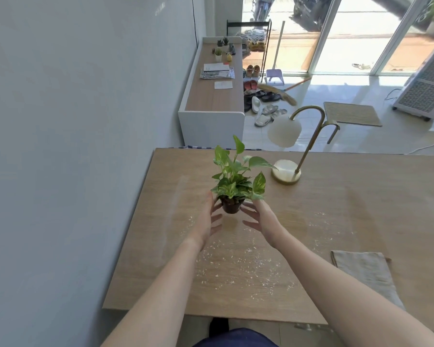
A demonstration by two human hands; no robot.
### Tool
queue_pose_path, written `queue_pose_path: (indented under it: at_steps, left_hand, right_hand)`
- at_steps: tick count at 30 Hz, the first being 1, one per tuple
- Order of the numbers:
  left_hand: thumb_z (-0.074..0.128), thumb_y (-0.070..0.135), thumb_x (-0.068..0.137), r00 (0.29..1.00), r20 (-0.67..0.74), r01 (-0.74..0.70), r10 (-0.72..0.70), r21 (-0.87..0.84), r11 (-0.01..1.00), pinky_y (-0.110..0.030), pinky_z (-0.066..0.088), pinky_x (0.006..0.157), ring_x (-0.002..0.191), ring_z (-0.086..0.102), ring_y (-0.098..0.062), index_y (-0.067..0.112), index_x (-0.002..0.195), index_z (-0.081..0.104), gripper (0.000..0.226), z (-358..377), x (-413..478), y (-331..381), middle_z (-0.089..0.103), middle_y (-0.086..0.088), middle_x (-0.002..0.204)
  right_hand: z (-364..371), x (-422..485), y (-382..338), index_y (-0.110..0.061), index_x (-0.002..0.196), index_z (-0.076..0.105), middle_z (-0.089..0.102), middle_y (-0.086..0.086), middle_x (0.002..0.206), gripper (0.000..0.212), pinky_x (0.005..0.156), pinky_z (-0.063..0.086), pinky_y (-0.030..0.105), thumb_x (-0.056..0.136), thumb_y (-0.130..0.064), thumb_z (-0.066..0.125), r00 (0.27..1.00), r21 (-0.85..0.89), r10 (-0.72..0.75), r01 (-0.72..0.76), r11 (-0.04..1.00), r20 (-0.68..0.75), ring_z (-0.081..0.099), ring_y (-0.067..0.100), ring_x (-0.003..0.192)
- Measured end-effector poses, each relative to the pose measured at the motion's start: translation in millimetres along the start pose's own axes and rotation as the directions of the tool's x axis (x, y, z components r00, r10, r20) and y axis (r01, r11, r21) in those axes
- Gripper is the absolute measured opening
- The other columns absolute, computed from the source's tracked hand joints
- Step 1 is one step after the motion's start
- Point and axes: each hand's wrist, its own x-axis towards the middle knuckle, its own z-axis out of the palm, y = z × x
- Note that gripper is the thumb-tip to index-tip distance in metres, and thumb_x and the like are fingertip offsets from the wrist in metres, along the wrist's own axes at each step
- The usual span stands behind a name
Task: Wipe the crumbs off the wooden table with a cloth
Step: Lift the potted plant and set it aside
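Two bare forearms enter from the bottom edge, uncovered the whole visible length; no sleeve, cuff, watch, bracelet or ring shows on either. Left hand [212, 220]: slim, fingers [217, 217] long and bare, nails too blurred to judge. Right hand [261, 221]: same build, fingers [251, 225] bare, wrist unadorned. Forearms smooth, no markings or tape seen. At bottom centre, a rounded patch of dark navy-blue cloth garment [236, 339], plain, no print or seam readable; whether it is a top or trousers cannot be told. A small dark shape just above it is too unclear to name.
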Motion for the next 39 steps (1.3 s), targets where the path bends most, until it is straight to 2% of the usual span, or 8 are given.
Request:
queue_pose_path:
  at_steps: [4, 12, 18, 21, 25, 30, 33, 39]
  left_hand:
    - [0.023, 0.089, 0.093, 1.000, 0.013, 0.000, 0.000, 0.014, 1.000, -0.052, 0.043, 0.119, 0.141, 0.052, -0.029, 0.044, 0.155, 0.047, 0.080, -0.2, 20.2, 26.7, 0.053, 0.006, 0.157]
    - [0.023, 0.091, 0.092, 0.999, 0.038, -0.014, 0.013, 0.031, 0.999, -0.053, 0.045, 0.118, 0.139, 0.052, -0.029, 0.041, 0.156, 0.048, 0.086, 3.8, 69.8, 73.8, 0.053, 0.004, 0.158]
    - [0.023, 0.089, 0.094, 0.999, 0.047, 0.019, -0.020, 0.027, 0.999, -0.053, 0.045, 0.116, 0.140, 0.050, -0.029, 0.039, 0.158, 0.046, 0.084, 8.2, 115.1, 93.0, 0.050, 0.004, 0.160]
    - [0.024, 0.088, 0.095, 0.999, 0.035, 0.038, -0.038, 0.007, 0.999, -0.054, 0.045, 0.116, 0.140, 0.051, -0.030, 0.041, 0.157, 0.050, 0.082, 7.2, 136.0, 95.1, 0.052, 0.006, 0.159]
    - [0.023, 0.089, 0.095, 0.997, 0.027, 0.067, -0.067, 0.011, 0.998, -0.056, 0.042, 0.118, 0.140, 0.051, -0.030, 0.042, 0.158, 0.048, 0.083, 3.8, 156.7, 89.2, 0.053, 0.008, 0.158]
    - [0.027, 0.090, 0.094, 0.997, 0.015, 0.082, -0.082, 0.014, 0.997, -0.057, 0.042, 0.119, 0.143, 0.049, -0.030, 0.048, 0.156, 0.048, 0.079, -0.6, 166.8, 80.0, 0.053, 0.008, 0.159]
    - [0.031, 0.090, 0.094, 0.996, 0.010, 0.089, -0.089, -0.001, 0.996, -0.058, 0.042, 0.120, 0.144, 0.048, -0.030, 0.048, 0.155, 0.049, 0.077, -3.9, 168.0, 74.3, 0.051, 0.009, 0.159]
    - [0.031, 0.088, 0.094, 0.995, 0.008, 0.104, -0.104, -0.016, 0.994, -0.059, 0.041, 0.120, 0.147, 0.043, -0.031, 0.046, 0.157, 0.045, 0.077, -6.7, 159.9, 69.7, 0.049, 0.008, 0.162]
  right_hand:
    - [-1.5, 15.6, -22.3, -0.038, 0.124, 0.059, 0.062, 0.003, 0.140, 0.025, 0.114, 0.049, 0.056, 0.110, -0.053, 0.044, 0.999, -0.005, -0.031, 0.031, 0.999, 0.008, 0.060, 0.020, 0.134]
    - [-12.4, 73.9, -54.0, -0.022, 0.150, 0.053, 0.064, 0.007, 0.144, 0.048, 0.108, 0.053, 0.051, 0.111, -0.050, 0.044, 1.000, 0.052, -0.021, 0.022, 0.998, -0.016, 0.063, 0.014, 0.129]
    - [-16.4, 116.1, -71.5, -0.027, 0.151, 0.053, 0.062, 0.005, 0.145, 0.056, 0.108, 0.053, 0.050, 0.107, -0.060, 0.048, 0.999, 0.051, -0.006, 0.008, 0.999, -0.041, 0.061, 0.017, 0.134]
    - [-17.9, 134.6, -73.6, -0.031, 0.151, 0.055, 0.062, 0.002, 0.145, 0.068, 0.105, 0.055, 0.048, 0.097, -0.072, 0.054, 0.999, 0.033, -0.001, 0.002, 0.999, -0.036, 0.062, 0.014, 0.132]
    - [-17.4, 154.5, -70.7, -0.032, 0.148, 0.056, 0.060, 0.002, 0.146, 0.073, 0.111, 0.052, 0.052, 0.089, -0.075, 0.055, 0.999, 0.014, 0.014, -0.013, 1.000, -0.038, 0.061, 0.015, 0.133]
    - [-11.2, 168.0, -59.7, -0.030, 0.146, 0.056, 0.057, 0.004, 0.150, 0.048, 0.115, 0.048, 0.057, 0.107, -0.058, 0.050, 0.997, 0.044, 0.055, -0.053, 0.998, -0.053, 0.060, 0.017, 0.134]
    - [-7.3, 168.9, -53.6, -0.028, 0.145, 0.055, 0.058, 0.004, 0.150, 0.045, 0.116, 0.046, 0.057, 0.108, -0.053, 0.051, 0.995, 0.056, 0.077, -0.074, 0.996, -0.070, 0.060, 0.018, 0.135]
    - [-3.7, 163.7, -51.5, -0.033, 0.129, 0.057, 0.058, 0.004, 0.149, 0.019, 0.115, 0.047, 0.059, 0.111, -0.039, 0.052, 0.992, 0.053, 0.090, -0.086, 0.995, -0.086, 0.059, 0.024, 0.136]
